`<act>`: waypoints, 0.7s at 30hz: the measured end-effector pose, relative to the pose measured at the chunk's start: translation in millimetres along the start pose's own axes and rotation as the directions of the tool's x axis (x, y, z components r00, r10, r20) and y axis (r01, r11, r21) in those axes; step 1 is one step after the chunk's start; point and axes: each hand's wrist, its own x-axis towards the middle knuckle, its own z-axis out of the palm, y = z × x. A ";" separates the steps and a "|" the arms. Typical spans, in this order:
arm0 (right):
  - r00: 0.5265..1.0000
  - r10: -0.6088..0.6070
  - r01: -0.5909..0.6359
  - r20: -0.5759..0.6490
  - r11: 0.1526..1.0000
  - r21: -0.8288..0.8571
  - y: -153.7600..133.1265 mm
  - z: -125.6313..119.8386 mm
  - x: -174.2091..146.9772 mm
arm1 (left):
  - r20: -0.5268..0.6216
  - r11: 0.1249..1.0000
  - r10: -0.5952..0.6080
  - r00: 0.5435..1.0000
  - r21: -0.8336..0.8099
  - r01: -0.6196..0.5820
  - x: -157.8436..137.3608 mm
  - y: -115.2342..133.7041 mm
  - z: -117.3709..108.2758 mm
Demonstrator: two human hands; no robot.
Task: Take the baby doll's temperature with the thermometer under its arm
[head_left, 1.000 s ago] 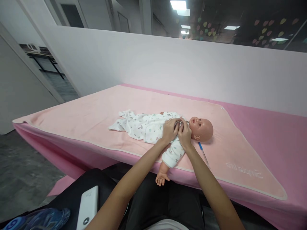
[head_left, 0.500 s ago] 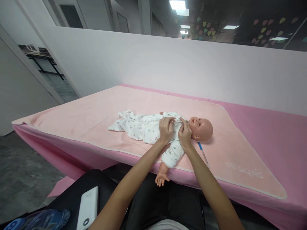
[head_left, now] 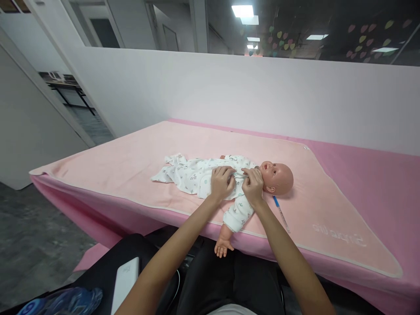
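A baby doll [head_left: 278, 178] lies on its back, its head to the right. It wears a white printed romper [head_left: 188, 175]. At the chest, my left hand [head_left: 222, 183] has its fingers closed on the romper's front. My right hand [head_left: 252, 186] pinches the cloth near the neck, and a fold is drawn taut between the two hands. The fingertips partly hide the edge being held. The doll's near arm, with its bare hand [head_left: 223, 246], hangs over the table edge between my forearms. A slim blue-ended stick like a thermometer [head_left: 281, 214] lies beside the head.
A peach blanket [head_left: 328, 205] covers the table over a pink cloth [head_left: 377, 183]. Behind stands a white wall [head_left: 262, 100] with a window above. At lower left are a white power bank [head_left: 125, 280] and a blue plastic bottle [head_left: 65, 302].
My left hand has shifted a little left along the chest, away from my right hand. The romper's front now stretches between them. The camera view has moved slightly.
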 end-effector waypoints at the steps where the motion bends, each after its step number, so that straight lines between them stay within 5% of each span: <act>1: 1.000 -0.007 0.007 0.007 1.000 0.003 -1.1 0.0 -0.1 | -0.004 1.000 -0.005 1.000 -0.001 0.005 -0.3 0.9 0.4; 21: 0.995 -0.014 0.024 0.095 0.995 -0.099 -2.2 2.6 1.1 | -0.027 0.996 -0.026 0.999 -0.084 0.024 -2.6 3.5 6.0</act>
